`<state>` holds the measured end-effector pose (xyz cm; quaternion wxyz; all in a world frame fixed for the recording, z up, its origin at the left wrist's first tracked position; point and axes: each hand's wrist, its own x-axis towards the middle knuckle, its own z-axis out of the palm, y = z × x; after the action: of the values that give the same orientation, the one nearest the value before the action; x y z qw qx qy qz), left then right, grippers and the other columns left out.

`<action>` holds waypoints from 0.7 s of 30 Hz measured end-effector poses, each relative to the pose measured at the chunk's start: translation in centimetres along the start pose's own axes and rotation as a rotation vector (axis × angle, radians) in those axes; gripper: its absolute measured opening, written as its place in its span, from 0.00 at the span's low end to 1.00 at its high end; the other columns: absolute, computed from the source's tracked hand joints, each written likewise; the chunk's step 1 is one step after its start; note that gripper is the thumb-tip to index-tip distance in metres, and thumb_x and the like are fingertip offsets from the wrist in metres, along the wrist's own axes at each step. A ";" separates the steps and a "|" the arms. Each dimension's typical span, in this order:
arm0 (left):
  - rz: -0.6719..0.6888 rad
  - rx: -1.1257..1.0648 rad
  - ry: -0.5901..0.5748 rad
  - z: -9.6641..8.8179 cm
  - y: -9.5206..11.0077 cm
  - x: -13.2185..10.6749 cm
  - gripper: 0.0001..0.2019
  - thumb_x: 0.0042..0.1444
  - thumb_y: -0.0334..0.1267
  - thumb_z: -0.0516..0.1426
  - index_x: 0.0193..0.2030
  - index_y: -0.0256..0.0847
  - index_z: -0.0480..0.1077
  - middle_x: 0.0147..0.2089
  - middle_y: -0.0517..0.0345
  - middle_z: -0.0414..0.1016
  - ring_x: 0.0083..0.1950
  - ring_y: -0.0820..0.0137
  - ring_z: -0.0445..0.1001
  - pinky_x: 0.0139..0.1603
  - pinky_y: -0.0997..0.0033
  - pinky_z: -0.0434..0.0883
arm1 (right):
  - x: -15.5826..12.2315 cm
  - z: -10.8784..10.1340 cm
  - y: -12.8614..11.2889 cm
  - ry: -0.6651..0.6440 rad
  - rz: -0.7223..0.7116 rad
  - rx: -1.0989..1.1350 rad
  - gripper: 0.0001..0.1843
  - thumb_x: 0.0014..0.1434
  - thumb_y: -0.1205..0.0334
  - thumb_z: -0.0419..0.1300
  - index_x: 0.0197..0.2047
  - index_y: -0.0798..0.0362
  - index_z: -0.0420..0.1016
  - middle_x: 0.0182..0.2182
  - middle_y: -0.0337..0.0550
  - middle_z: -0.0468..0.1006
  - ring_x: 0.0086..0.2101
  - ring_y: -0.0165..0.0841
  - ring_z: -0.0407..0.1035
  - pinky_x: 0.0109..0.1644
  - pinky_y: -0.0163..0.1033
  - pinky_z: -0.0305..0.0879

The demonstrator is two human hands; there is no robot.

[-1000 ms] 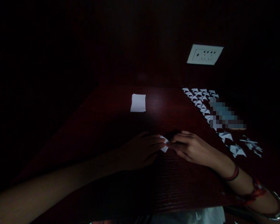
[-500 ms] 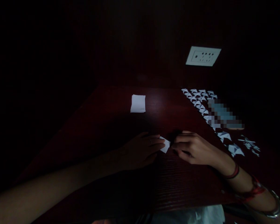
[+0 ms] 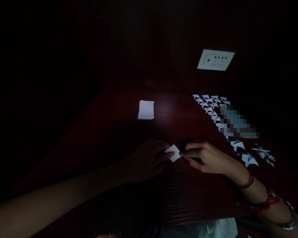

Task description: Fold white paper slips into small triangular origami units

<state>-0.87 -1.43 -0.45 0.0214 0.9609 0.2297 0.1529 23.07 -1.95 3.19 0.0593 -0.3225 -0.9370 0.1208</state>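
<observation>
A small square of folded white paper (image 3: 173,148) lies on the dark red table, turned like a diamond, with crease lines across it. My left hand (image 3: 150,159) holds it from the left, one finger stretched over its face and the others curled by its edge. At the paper's right corner, my right hand (image 3: 204,157) has its fingertips bent together, the index finger touching the corner. The thumb of the right hand is mostly hidden. Further back on the table sits a stack of white paper squares (image 3: 146,110).
Several folded white paper pieces (image 3: 212,113) run in rows along the right side. Beside them lies a blurred-out flat object (image 3: 238,121). Thin paper scraps (image 3: 264,154) are heaped near my right forearm. A socket plate (image 3: 215,59) is on the back wall. The room is dark.
The fingers of my left hand have drawn back a little, so more of the paper shows. My right index finger has moved left onto the paper's corner.
</observation>
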 end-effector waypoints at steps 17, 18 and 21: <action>0.155 0.089 0.009 -0.5 0.8 0.2 0.15 0.59 0.35 0.44 0.53 0.41 0.57 0.52 0.54 0.63 0.53 0.67 0.59 0.52 0.63 0.57 | 0.6 0.4 1.0 0.219 0.060 0.215 0.12 0.56 0.65 0.51 0.44 0.54 0.70 0.30 0.40 0.68 0.30 0.26 0.63 0.33 0.31 0.59; 0.158 0.081 -0.003 -0.4 0.7 0.2 0.15 0.60 0.36 0.44 0.54 0.41 0.56 0.53 0.55 0.61 0.54 0.67 0.58 0.52 0.63 0.57 | 0.7 0.4 1.0 0.198 0.050 0.232 0.12 0.56 0.65 0.52 0.44 0.54 0.70 0.30 0.40 0.68 0.30 0.26 0.63 0.33 0.31 0.59; 0.126 0.057 -0.041 -0.2 0.4 0.0 0.17 0.60 0.39 0.43 0.56 0.41 0.53 0.56 0.56 0.59 0.57 0.67 0.55 0.55 0.61 0.53 | 0.7 0.4 0.9 0.136 0.027 0.264 0.12 0.54 0.65 0.54 0.43 0.54 0.70 0.32 0.41 0.68 0.31 0.26 0.64 0.35 0.31 0.60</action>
<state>-0.72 -1.77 -0.23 -0.0108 0.9766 0.1728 0.1278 22.96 -0.94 2.58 0.1632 -0.3317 -0.9023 0.2218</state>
